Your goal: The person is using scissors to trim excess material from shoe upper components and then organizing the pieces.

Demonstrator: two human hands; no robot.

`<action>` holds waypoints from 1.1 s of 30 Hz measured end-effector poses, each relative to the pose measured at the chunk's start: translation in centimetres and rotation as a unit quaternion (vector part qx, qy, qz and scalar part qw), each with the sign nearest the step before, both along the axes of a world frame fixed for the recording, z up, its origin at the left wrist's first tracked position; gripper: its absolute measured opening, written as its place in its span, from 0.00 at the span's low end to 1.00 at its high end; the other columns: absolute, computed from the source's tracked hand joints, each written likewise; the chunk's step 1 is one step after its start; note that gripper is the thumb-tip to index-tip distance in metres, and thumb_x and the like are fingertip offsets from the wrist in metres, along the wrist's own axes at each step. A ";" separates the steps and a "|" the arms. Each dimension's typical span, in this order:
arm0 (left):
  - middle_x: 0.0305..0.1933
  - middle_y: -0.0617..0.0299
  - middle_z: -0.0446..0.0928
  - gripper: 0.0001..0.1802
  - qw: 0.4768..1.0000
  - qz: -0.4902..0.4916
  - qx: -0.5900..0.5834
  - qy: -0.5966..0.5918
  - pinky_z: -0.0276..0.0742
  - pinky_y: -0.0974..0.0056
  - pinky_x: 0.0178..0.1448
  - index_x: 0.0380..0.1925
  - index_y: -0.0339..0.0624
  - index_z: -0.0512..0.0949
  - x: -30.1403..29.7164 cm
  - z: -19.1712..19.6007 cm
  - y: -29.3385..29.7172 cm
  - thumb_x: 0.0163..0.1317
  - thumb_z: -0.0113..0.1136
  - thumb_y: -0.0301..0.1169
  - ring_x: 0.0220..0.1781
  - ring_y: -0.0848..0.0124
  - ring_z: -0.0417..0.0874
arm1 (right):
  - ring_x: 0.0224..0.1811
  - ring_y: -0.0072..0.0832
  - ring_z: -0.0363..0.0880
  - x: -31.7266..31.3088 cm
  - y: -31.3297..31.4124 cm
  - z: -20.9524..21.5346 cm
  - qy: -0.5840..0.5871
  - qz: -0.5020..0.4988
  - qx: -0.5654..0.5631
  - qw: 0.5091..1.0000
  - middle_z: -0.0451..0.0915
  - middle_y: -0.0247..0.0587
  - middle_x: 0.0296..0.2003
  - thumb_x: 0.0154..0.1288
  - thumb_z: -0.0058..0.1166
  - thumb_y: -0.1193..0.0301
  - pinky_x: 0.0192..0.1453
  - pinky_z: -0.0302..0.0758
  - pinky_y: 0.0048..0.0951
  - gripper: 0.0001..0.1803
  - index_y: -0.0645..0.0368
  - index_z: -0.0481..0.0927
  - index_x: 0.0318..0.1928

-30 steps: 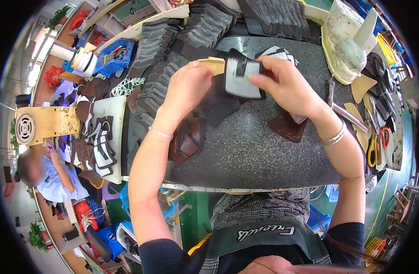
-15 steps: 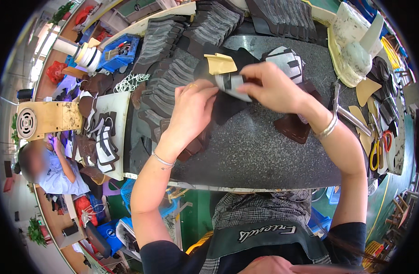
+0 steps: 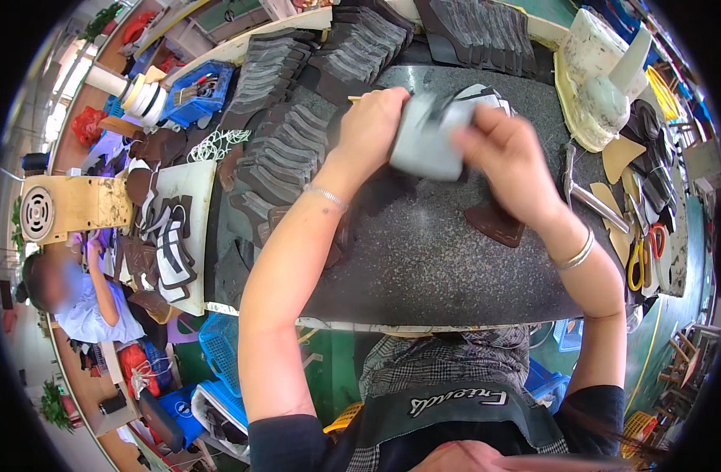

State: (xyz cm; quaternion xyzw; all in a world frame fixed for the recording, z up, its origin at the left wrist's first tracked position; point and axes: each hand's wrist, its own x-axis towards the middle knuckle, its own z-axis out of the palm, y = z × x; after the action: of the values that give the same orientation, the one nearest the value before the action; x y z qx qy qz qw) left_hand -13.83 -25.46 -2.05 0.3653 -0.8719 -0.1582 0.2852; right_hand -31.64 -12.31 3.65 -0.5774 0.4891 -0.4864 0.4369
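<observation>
My right hand (image 3: pixel 506 153) pinches the right side of a pale grey piece (image 3: pixel 427 145) with dark markings, smeared by motion, above the dark work table (image 3: pixel 407 275). My left hand (image 3: pixel 374 126) is closed at the piece's left side, its back towards me. A narrow tan tip (image 3: pixel 354 99) pokes out beside its knuckles; what the fingers grip is hidden. Behind the right hand lies another pale piece with dark strips (image 3: pixel 482 94). A brown leather piece (image 3: pixel 494 223) rests just below that hand.
Overlapping rows of dark cut pieces (image 3: pixel 285 145) cover the table's left and far sides. A soiled white machine (image 3: pixel 600 86) stands far right, with a hammer (image 3: pixel 592 197) and yellow-handled scissors (image 3: pixel 636 263) nearer. A person (image 3: pixel 101 299) sits at a machine on the left.
The grey piece has been raised and swung up between my hands. My left hand has moved right and up, covering most of the tan piece; my right hand has shifted right.
</observation>
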 end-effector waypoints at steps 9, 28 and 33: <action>0.24 0.63 0.77 0.13 0.985 0.042 0.162 0.043 0.74 0.62 0.35 0.35 0.40 0.77 0.5 3.7 2.5 0.55 0.71 0.32 0.27 0.70 0.80 | 0.64 0.43 0.72 -1.8 -4.6 -1.9 -0.406 -0.022 0.205 0.890 0.72 0.55 0.60 0.78 0.37 0.70 0.73 0.68 0.49 0.21 0.75 0.65 0.62; 0.49 0.58 0.78 0.26 0.997 -0.070 -0.019 -0.004 0.77 0.54 0.53 0.50 0.40 0.78 7.1 1.4 22.1 0.50 0.74 0.28 0.50 0.56 0.81 | 0.54 0.24 0.79 -1.8 5.1 -1.0 -0.282 0.113 0.230 0.924 0.79 0.42 0.52 0.76 0.47 0.69 0.59 0.76 0.28 0.17 0.68 0.73 0.58; 0.70 0.46 0.64 0.37 0.984 -0.079 0.069 -0.145 0.64 0.44 0.72 0.66 0.43 0.70 6.8 -0.1 23.8 0.55 0.69 0.35 0.71 0.44 0.65 | 0.49 0.48 0.80 -1.8 5.2 -1.3 0.201 0.381 0.084 0.899 0.78 0.57 0.54 0.67 0.51 0.77 0.49 0.76 0.38 0.10 0.71 0.73 0.45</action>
State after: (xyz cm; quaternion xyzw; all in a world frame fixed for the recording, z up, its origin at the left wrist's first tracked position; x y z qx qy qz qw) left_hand -7.04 -1.62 -2.18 0.3329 -0.9173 -0.1852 0.1164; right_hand -33.46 -7.09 2.37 -0.7663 0.3480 -0.1136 0.5279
